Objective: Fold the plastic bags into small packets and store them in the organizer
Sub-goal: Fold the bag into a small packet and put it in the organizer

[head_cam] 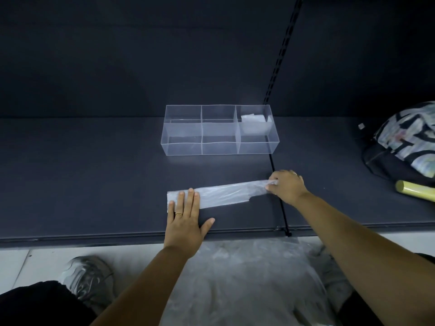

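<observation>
The plastic bag [226,194], folded into a long strip, is lying on the shelf [94,184] in front of the organizer [220,149], where one packet [255,124] is sitting in the far right compartment. Thin, limp and probably slippery, it is likely best held at its ends. The left hand [186,222] is pressing flat, fingers straight, on the left end; the right hand [286,184] is pinching the right end.

Dark shelf [94,172], dark back panel [141,55], slotted upright [282,55], pale floor [35,260].
</observation>
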